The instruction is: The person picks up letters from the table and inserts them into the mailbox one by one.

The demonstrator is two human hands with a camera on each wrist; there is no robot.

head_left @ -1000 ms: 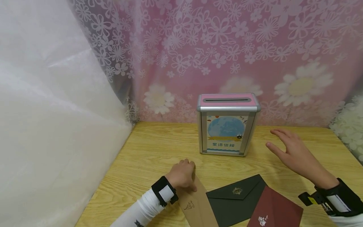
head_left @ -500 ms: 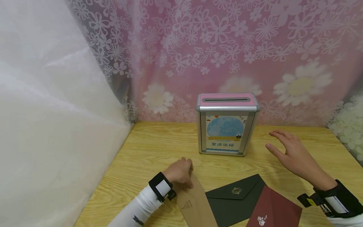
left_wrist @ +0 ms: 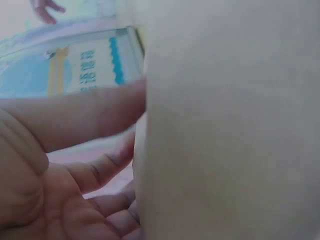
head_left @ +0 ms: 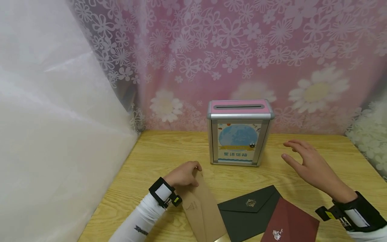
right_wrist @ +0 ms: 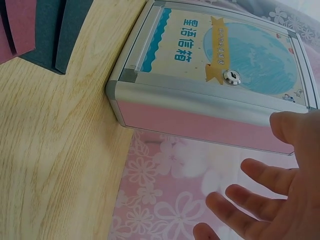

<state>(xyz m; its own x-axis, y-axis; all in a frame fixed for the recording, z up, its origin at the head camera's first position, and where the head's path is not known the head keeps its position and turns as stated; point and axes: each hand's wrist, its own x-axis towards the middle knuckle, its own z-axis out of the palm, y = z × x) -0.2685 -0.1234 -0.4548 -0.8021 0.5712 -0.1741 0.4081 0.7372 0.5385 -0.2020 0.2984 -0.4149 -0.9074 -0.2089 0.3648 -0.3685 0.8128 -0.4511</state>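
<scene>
My left hand (head_left: 180, 173) pinches the far end of a brown kraft envelope (head_left: 204, 205) on the near part of the table. In the left wrist view, the thumb lies against one side of this envelope (left_wrist: 230, 130) and the fingers curl behind its edge. A dark green envelope (head_left: 251, 208) lies to its right, partly covered by a dark red envelope (head_left: 290, 222). My right hand (head_left: 311, 164) holds nothing, its fingers relaxed and spread, to the right of a metal-framed letter box (head_left: 239, 134). The box stands upright with a slot (head_left: 239, 107) in its pink top.
A wood-grain table (head_left: 160, 148) carries everything. Behind it hangs a pink flowered curtain (head_left: 193, 60), with white sheeting (head_left: 54, 117) along the left and white flowers (head_left: 372, 134) at the right. A keyhole lock (right_wrist: 232, 77) sits on the box's front.
My left hand has moved left and slightly away with the brown envelope, whose flap and near edge now show more. My right hand stays almost where it was; the head view has shifted slightly.
</scene>
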